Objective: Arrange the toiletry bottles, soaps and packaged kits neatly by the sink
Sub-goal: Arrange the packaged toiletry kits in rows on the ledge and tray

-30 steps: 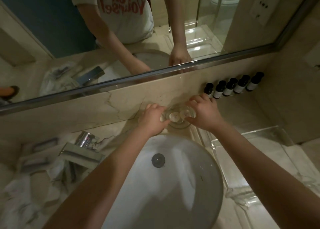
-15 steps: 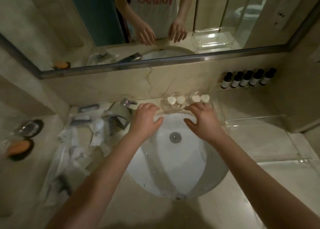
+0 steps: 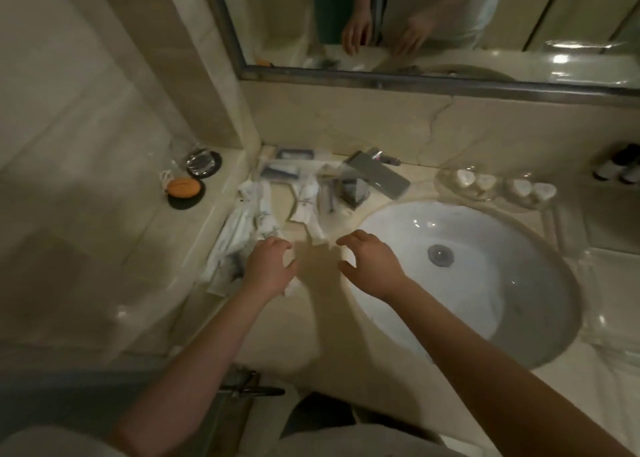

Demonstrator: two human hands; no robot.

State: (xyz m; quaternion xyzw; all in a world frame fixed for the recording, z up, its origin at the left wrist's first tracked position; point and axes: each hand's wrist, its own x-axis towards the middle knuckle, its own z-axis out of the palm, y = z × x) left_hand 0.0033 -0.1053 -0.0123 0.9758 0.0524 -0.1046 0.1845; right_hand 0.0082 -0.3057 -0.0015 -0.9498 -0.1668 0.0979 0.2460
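Several packaged kits (image 3: 249, 221) in white and clear wrappers lie scattered on the marble counter left of the white sink (image 3: 491, 304). My left hand (image 3: 272, 266) hovers over their near end, fingers apart, holding nothing. My right hand (image 3: 372, 269) hangs open over the sink's left rim, also empty. Two clear glass dishes (image 3: 446, 185) behind the sink hold small white soaps (image 3: 465, 178). Dark toiletry bottles (image 3: 620, 167) stand at the right edge, cut off by the frame.
A chrome faucet (image 3: 375, 176) juts out between kits and sink. On a side ledge at left sit an orange item (image 3: 183, 188) on a black coaster and a glass (image 3: 202, 160) on another. A mirror (image 3: 433, 24) spans the back wall.
Both hands left the soap dishes behind the sink and moved left and nearer, toward the scattered kits. The view swung left, so the bottles now sit at the right edge.
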